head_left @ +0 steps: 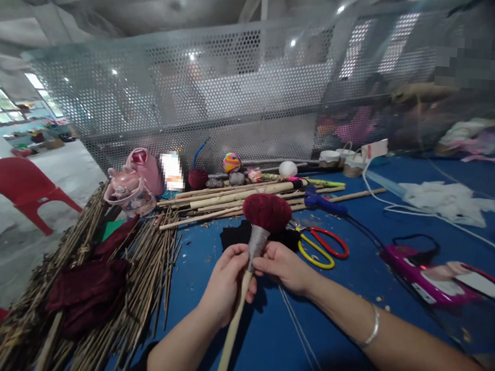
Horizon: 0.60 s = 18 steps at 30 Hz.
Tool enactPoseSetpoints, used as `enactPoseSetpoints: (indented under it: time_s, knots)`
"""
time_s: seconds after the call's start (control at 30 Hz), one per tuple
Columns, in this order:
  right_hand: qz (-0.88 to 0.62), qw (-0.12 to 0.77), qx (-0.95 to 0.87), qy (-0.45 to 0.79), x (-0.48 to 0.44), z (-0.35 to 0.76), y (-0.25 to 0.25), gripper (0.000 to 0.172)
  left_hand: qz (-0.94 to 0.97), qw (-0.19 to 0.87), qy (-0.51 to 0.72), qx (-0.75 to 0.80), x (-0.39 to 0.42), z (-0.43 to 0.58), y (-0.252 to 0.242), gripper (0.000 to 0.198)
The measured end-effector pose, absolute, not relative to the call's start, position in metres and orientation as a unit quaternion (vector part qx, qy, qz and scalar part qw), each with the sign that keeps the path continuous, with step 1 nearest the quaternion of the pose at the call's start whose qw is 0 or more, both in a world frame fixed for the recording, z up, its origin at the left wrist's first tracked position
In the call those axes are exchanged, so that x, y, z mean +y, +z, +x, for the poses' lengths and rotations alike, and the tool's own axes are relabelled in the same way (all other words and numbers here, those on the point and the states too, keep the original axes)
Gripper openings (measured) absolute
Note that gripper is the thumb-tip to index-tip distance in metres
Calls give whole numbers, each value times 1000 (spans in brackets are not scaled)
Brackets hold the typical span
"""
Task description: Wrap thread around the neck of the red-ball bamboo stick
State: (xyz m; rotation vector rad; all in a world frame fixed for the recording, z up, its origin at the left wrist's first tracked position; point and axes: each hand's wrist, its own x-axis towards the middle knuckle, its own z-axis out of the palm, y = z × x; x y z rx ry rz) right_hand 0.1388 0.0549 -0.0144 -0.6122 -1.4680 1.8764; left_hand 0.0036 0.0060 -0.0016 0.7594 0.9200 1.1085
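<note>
A wooden stick with a dark red fabric-covered head stands tilted in front of me. Grey cord is wound round its neck below the head. My left hand is wrapped round the stick at the lower end of the winding. From the right, my right hand pinches at the same winding, thumb and fingers closed on the cord. Loose strands of thread run down over the blue table from beneath the right hand. Black cloth lies just behind the hands.
Scissors with red and yellow handles lie right of the hands, near a blue glue gun and a purple power strip. Bundled twigs and dark red cloth are at left. Wooden sticks lie behind, before a perforated metal screen.
</note>
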Motion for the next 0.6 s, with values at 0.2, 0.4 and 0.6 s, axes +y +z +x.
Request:
enactPoseSetpoints:
  time_s: [0.2,0.4,0.6]
  knots:
    - [-285,358,-529,715,60,140,-15,34,406,600,497,478,6,-1,-10,41]
    - [-279,326,-537,726,59,142,-18,36,363,626,518,456,5,0,-13,35]
    - [-265,342,-479,764,53,143,-15,37,336,696,507,381,2,2,-4,31]
